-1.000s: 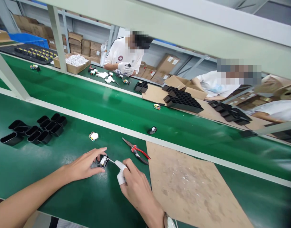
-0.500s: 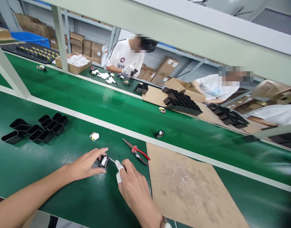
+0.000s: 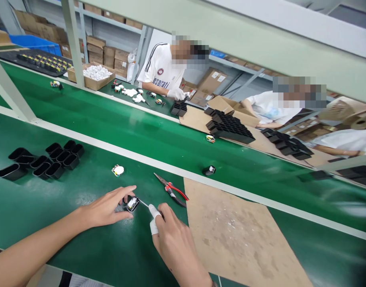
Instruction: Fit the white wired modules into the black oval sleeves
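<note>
One black cup (image 3: 130,199) sits near the middle of the green table (image 3: 120,255). The right hand (image 3: 175,239), with white covers on its thumb and forefinger, grips a thin metal tool (image 3: 143,203) whose tip meets the cup's rim. The left hand (image 3: 103,205) curls around the cup, thumb on the near side, fingers behind. A circuit board (image 3: 133,203) with white on it already stands inside the opening; I judge it mostly in, its fit unfinished, though how deep it sits cannot be told.

Toward the table's right end lies a brown sheet (image 3: 230,235), with red-handled pliers (image 3: 171,190) just beside its left edge. Nearer the table's far edge, a loose board (image 3: 118,170) waits outside any cup. About a dozen black cups (image 3: 54,169) fill the left side; those whose mouths face the camera show no board, so filling them looks undone.

Past the white rail (image 3: 135,159), the green belt (image 3: 123,131) carries a cup with something pale inside (image 3: 209,170) and two bare boards (image 3: 210,138). Along the belt's far edge stand a cardboard box (image 3: 94,84) heaped with white pieces (image 3: 96,72) and a co-worker's gloved hand (image 3: 177,94) at a cluster of dark cups (image 3: 178,109).
</note>
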The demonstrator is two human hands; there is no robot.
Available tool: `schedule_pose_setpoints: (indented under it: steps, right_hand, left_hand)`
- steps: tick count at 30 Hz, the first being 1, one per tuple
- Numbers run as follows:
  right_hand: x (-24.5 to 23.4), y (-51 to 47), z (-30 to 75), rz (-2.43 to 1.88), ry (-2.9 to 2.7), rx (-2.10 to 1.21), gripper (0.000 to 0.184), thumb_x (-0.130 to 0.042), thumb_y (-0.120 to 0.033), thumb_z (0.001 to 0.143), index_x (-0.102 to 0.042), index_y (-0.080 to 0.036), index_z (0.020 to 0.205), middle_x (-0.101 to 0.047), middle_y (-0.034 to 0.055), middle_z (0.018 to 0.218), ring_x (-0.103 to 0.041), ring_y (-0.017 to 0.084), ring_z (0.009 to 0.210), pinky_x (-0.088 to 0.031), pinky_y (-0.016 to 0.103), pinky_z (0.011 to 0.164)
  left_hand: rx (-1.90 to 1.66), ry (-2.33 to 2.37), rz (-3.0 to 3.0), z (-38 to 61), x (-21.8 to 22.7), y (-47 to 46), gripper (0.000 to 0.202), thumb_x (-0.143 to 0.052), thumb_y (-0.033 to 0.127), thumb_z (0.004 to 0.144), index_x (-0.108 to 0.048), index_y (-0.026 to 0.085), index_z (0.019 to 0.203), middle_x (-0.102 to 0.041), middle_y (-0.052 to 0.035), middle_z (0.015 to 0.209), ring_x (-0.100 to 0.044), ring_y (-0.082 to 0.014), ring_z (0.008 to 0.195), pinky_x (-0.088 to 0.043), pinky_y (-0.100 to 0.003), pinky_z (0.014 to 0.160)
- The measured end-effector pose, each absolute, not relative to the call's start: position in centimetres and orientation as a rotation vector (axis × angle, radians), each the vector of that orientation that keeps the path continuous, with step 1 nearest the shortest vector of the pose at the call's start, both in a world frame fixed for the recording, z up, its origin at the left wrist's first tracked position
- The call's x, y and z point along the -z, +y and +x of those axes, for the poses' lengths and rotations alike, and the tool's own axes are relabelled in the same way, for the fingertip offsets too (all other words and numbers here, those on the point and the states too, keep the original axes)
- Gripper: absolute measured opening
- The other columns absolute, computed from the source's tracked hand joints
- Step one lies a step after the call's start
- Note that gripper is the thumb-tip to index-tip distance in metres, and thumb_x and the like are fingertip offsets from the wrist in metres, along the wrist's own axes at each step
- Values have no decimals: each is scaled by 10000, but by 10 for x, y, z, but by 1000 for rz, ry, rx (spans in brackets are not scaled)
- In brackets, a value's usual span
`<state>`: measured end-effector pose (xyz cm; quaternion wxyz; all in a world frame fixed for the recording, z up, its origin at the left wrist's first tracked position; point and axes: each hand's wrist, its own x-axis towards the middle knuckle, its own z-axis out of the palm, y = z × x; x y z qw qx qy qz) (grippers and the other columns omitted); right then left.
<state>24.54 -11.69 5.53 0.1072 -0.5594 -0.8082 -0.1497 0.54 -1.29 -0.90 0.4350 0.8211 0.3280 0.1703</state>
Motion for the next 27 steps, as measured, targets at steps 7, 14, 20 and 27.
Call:
schedule_pose_setpoints:
  steps: [7,14,20,27]
  right_hand:
    - [-53,-114,239,-1648,-2383,543,232,-485,8,852,-529,-219,828,-534,66,878,-512,190,683,-300,303,481]
    - [-53,-111,237,-1625,-2387,490,215,-499,-2,858,-546,-212,860,-522,55,872,-507,175,677,-304,278,473]
    - [-58,-116,240,-1644,-2376,515,226,-466,-13,902,-540,-216,837,-527,63,891,-515,173,686,-345,277,487]
    - [-56,-116,240,-1672,-2387,588,262,-436,22,832,-524,-224,824,-543,83,881,-510,205,693,-360,312,475]
  left_hand:
    - [-426,809,2041,9,8,-13,777,-724,385,968,-294,399,1614,-637,-53,1325,-659,-217,1048,-569,-394,982]
    - [-433,826,2073,9,6,-13,777,-705,329,967,-276,387,1612,-625,-54,1368,-640,-226,1090,-558,-405,1001]
    - [-446,823,2046,8,8,-13,732,-675,336,986,-294,388,1609,-623,-58,1331,-642,-221,1062,-554,-419,1006]
    - [-479,773,2013,13,10,-16,779,-707,335,967,-283,372,1620,-617,-44,1202,-650,-196,976,-583,-368,917]
